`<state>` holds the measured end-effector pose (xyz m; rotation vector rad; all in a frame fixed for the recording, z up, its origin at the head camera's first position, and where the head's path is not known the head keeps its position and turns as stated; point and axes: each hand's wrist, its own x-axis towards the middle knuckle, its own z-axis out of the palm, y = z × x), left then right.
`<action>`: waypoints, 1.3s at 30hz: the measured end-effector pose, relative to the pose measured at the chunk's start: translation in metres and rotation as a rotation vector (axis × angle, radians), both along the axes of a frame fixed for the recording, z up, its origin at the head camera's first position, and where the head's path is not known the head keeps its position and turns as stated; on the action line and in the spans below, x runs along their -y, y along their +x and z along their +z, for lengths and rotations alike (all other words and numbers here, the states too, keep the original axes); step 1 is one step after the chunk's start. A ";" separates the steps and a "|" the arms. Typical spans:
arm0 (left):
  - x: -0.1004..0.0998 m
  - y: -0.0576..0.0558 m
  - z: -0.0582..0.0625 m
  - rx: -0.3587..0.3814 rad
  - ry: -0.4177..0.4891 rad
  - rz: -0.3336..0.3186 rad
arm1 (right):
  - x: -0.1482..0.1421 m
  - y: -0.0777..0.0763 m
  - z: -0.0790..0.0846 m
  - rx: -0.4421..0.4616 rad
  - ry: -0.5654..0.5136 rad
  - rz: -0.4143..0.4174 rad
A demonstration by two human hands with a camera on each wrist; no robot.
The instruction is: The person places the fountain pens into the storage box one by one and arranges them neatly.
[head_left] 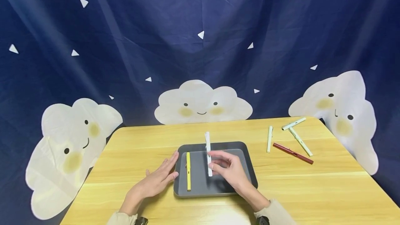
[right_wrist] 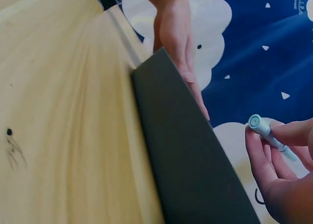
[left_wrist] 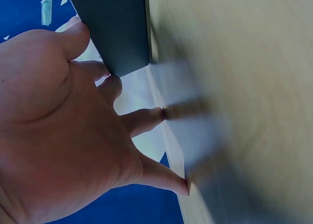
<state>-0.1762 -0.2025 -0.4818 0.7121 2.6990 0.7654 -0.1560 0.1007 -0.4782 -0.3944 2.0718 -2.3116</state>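
Note:
Above the dark grey tray point(head_left: 218, 192), my right hand point(head_left: 229, 169) pinches a white pen point(head_left: 208, 145) between thumb and fingers, its length running away from me. In the right wrist view the round end of that pen point(right_wrist: 255, 121) faces the camera, with the right hand point(right_wrist: 286, 185) around its barrel. My left hand point(head_left: 156, 180) lies at the tray's left side, thumb and fingertips at the rim. The left wrist view shows the left hand point(left_wrist: 83, 121) with fingers spread and outer fingertips down on the table. A yellow pen point(head_left: 188, 173) lies lengthwise inside the tray's left part.
Right of the tray on the wooden table point(head_left: 140, 148) lie a dark red pen point(head_left: 293, 153) and several pale pens, one pale green pen point(head_left: 269, 139) nearest the tray. A dark blue curtain point(head_left: 200, 44) with clouds hangs behind the table's far edge.

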 end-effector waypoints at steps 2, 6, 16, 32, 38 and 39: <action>0.000 -0.001 0.000 0.001 -0.001 -0.003 | 0.002 0.000 -0.003 0.000 -0.009 0.009; -0.001 -0.001 0.000 -0.001 -0.003 -0.007 | 0.006 0.000 -0.007 0.004 -0.015 0.013; -0.001 0.001 0.001 -0.003 0.001 -0.005 | 0.014 -0.002 -0.017 0.074 -0.020 0.031; -0.001 0.000 0.001 -0.001 0.002 0.015 | 0.025 -0.008 -0.016 0.179 0.013 0.072; -0.001 0.000 0.001 -0.003 0.000 0.018 | 0.028 -0.008 -0.015 0.198 0.039 0.068; -0.001 0.000 0.001 -0.002 0.001 0.017 | 0.029 -0.008 -0.015 0.199 0.041 0.071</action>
